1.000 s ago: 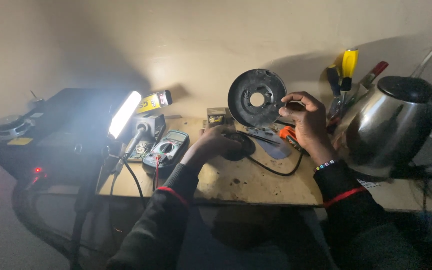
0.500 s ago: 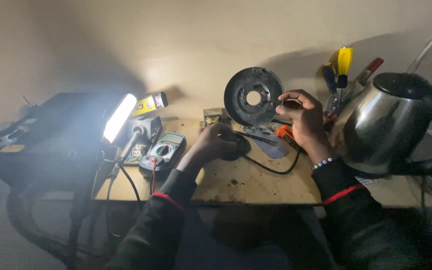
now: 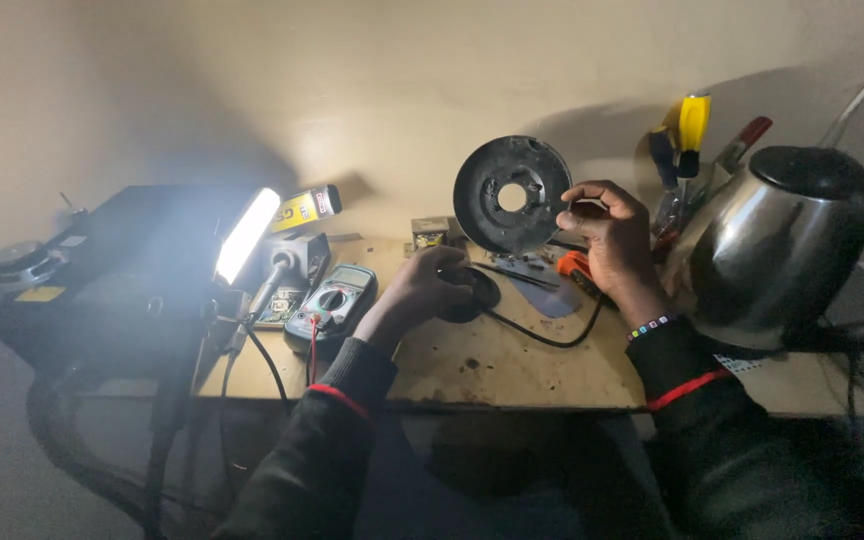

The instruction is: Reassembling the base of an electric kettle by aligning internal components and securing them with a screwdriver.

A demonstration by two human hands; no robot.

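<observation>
My right hand (image 3: 607, 240) holds a round dark metal disc (image 3: 510, 193) upright by its right edge, above the back of a wooden board (image 3: 512, 360). The disc has a centre hole and several smaller holes. My left hand (image 3: 430, 290) rests on a small black round part (image 3: 479, 292) lying on the board, fingers curled over it. A black cable (image 3: 544, 338) runs from that part toward my right wrist. An orange-handled tool (image 3: 574, 268) lies under my right hand.
A steel electric kettle (image 3: 767, 250) stands at the right. Screwdrivers and pliers (image 3: 692, 130) stick up behind it. A multimeter (image 3: 334, 303), a bright lamp (image 3: 245, 235) and a black box (image 3: 102, 280) fill the left side. A yellow tube (image 3: 304, 209) leans on the wall.
The view has shifted slightly. My right hand still holds the disc upright; my left hand stays on the black round part.
</observation>
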